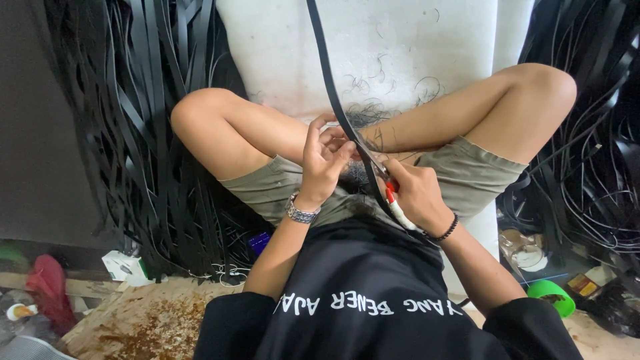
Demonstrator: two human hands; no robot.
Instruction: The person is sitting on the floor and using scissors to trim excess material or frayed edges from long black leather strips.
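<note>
Black-shirted worker's left hand (325, 160) pinches a black strap (331, 87) while right hand (417, 193) grips a red-and-white cutter (395, 200); a slip risks nicking fingers (340, 152).

Black strap (327, 73), red-and-white tool (395, 200) (handle only), olive shorts (480, 170).

Two hands, the left hand (325, 162) and the right hand (417, 193); one long black strip (331, 87) at twelve o'clock; one cutter (393, 197); one wristwatch (301, 212); one bracelet (445, 231); one green cup (552, 296) at four o'clock.
</note>
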